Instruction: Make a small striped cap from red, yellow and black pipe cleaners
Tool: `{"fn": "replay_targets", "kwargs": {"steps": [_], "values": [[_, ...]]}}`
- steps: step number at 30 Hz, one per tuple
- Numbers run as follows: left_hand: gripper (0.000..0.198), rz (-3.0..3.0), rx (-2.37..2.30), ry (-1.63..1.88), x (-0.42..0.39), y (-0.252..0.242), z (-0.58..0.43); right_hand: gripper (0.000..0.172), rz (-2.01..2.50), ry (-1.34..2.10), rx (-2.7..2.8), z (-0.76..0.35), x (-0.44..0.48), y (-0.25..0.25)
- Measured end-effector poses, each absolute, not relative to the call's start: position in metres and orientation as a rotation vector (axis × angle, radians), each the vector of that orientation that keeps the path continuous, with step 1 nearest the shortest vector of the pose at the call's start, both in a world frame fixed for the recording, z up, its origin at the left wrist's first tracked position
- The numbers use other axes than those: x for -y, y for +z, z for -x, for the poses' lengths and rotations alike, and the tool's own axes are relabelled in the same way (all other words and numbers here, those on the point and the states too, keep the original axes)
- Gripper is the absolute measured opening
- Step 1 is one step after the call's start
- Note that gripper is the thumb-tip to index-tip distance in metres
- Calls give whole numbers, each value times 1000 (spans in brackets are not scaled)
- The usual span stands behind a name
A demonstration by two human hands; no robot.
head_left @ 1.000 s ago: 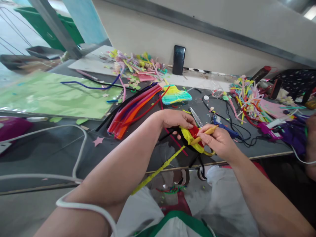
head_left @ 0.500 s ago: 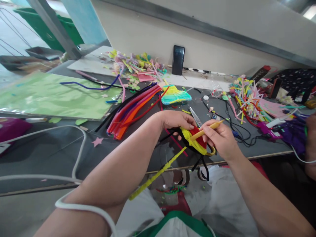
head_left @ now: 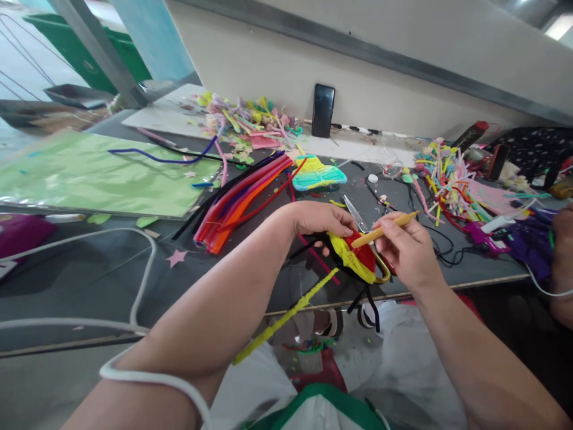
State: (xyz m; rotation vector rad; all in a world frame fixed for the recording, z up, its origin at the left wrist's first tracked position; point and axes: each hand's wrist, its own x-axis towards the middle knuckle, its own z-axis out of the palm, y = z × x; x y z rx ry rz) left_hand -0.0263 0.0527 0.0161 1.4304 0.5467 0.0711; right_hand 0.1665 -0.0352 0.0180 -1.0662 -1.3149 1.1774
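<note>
My left hand (head_left: 326,222) is closed on the left end of a pipe-cleaner craft piece (head_left: 351,257), with red, yellow and black parts. From it a long yellow pipe cleaner (head_left: 286,316) hangs down to the left, and short black ends stick out below. In my right hand (head_left: 407,245) I grip a tan pointed stick (head_left: 389,229); its blunt end is at the red part of the piece. Scissors (head_left: 355,213) lie just behind, their gold handle partly hidden by the piece and my right hand.
Red, orange and purple pipe cleaners (head_left: 242,203) lie in a bundle left of my hands. A yellow and turquoise piece (head_left: 317,174) rests behind. A phone (head_left: 323,110) leans on the back wall. A white cable (head_left: 147,263) crosses my left arm. Another person's arm (head_left: 563,263) shows at far right.
My right hand has moved right and slightly up with the stick, whose blunt end has shifted from the yellow part to the red part. The left hand stays in place.
</note>
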Motion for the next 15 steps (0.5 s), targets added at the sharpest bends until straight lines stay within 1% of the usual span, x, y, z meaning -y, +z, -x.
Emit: {"fn": "replay_targets", "kwargs": {"steps": [4,7,13,15], "values": [[26,-1430,-550,85,-52,16,25,21,1123,1168,1505,-162,39,15],[26,-1434,-531,76,-51,17,26,25,1187,1118,1547,-163,34,11],[27,-1395,-503,85,-52,18,29,23,1212,1285,1258,-167,23,11],[26,-1383,-508,85,-52,19,29,23,1226,1291,1209,-168,22,13]]}}
